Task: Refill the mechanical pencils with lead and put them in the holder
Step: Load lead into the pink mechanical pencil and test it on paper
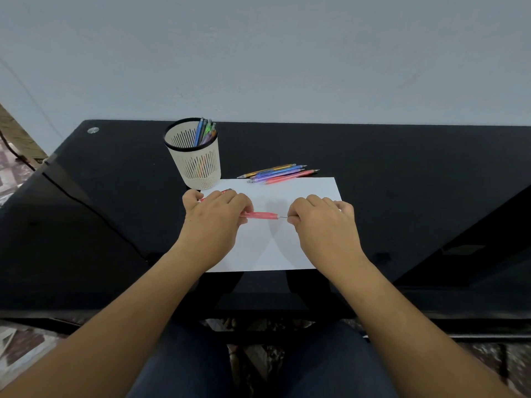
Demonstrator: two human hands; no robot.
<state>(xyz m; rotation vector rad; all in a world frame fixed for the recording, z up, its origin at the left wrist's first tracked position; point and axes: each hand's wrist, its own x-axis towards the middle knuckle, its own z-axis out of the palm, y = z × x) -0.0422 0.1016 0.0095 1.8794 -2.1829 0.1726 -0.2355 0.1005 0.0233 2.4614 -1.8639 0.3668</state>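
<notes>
My left hand (pixel 214 214) grips a red translucent mechanical pencil (pixel 260 215) that lies level over a white sheet of paper (pixel 275 242). A second red piece pokes out behind my left fingers; what it is I cannot tell. My right hand (pixel 321 218) pinches a thin grey lead (pixel 283 216) whose end meets the pencil's right end. A cream slotted holder (pixel 198 165) with a black rim stands behind my left hand with several pencils in it. Several more coloured pencils (pixel 277 173) lie in a loose pile behind the paper.
The black glass desk (pixel 402 182) runs back to a pale wall. A dark cable (pixel 80 196) crosses its left side, and a metal stud (pixel 92 129) sits at the far left corner. My knees show below the desk's front edge.
</notes>
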